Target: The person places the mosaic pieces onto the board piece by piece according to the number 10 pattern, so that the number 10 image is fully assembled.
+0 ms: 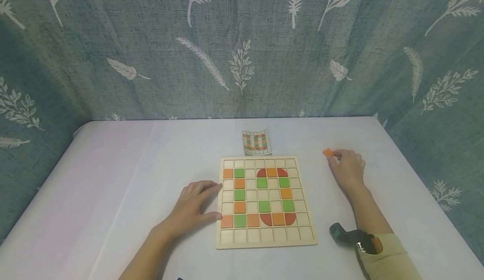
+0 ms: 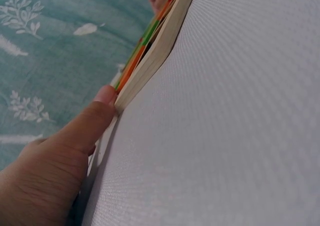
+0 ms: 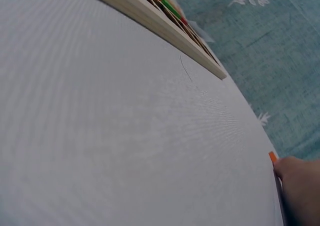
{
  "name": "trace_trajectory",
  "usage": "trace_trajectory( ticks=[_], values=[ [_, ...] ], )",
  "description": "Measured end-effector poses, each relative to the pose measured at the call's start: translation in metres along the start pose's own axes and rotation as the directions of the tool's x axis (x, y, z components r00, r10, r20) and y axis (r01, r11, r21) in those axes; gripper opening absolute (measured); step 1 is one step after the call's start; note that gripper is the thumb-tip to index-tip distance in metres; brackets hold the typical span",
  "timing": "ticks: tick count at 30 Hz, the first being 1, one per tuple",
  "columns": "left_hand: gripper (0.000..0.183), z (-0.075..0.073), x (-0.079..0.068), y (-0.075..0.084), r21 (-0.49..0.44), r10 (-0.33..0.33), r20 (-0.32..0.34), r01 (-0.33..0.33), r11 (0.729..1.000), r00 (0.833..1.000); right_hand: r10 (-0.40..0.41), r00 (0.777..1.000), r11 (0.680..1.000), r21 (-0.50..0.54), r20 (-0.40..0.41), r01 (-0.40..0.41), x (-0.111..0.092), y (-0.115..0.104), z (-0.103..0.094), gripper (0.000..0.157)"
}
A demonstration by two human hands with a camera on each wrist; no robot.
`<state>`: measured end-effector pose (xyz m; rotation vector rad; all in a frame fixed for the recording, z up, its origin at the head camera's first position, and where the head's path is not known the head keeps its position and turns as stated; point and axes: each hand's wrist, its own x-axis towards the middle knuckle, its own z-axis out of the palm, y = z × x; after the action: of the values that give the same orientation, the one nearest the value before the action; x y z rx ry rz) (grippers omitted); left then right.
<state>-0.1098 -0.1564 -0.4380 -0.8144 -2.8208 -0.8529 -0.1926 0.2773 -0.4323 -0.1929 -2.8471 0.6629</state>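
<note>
A wooden grid board lies on the table, with orange and green square tiles and red quarter-round tiles set in some cells. My left hand rests at the board's left edge, its thumb and a fingertip spread apart and touching the rim; in the left wrist view the thumb lies against that rim. Off to the right of the board, my right hand pinches an orange square tile between thumb and fingers. Only a sliver of this tile shows in the right wrist view.
Behind the board stands a small, slightly curved pattern card printed with a coloured grid. A white cloth covers the table. A green leaf-patterned curtain hangs along the back and sides. The right wrist wears a black strap device.
</note>
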Motion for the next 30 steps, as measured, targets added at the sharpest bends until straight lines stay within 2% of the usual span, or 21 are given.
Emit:
trace_trajectory(
  ticks=[4,8,14,21,25,30],
  values=[
    [0.070,-0.001,0.000,0.000,0.007,0.006,-0.002,-0.006,1.000,1.000,-0.012,1.000,1.000,0.022,0.020,0.012,-0.003,-0.004,0.001,0.045],
    [0.070,0.000,0.000,-0.001,0.016,0.018,-0.015,-0.018,1.000,1.000,-0.043,0.999,0.995,0.092,0.011,0.042,-0.005,-0.010,0.002,0.047],
    [0.071,0.000,0.001,-0.001,0.004,0.009,-0.008,-0.009,1.000,1.000,-0.145,0.989,0.982,0.126,0.034,0.139,-0.007,-0.021,-0.001,0.039],
    [0.070,0.000,0.002,-0.001,0.013,0.020,-0.019,-0.020,1.000,1.000,-0.197,0.975,0.973,0.138,0.097,0.183,-0.017,-0.037,-0.007,0.034],
    [0.071,0.000,0.001,0.000,0.002,0.004,-0.005,-0.004,1.000,1.000,-0.295,0.952,0.944,0.180,0.082,0.277,-0.026,-0.046,-0.010,0.031],
    [0.071,0.000,0.001,0.000,-0.001,-0.005,0.004,0.005,1.000,1.000,-0.445,0.896,0.883,0.176,0.015,0.435,-0.036,-0.062,-0.012,0.030]
  ],
)
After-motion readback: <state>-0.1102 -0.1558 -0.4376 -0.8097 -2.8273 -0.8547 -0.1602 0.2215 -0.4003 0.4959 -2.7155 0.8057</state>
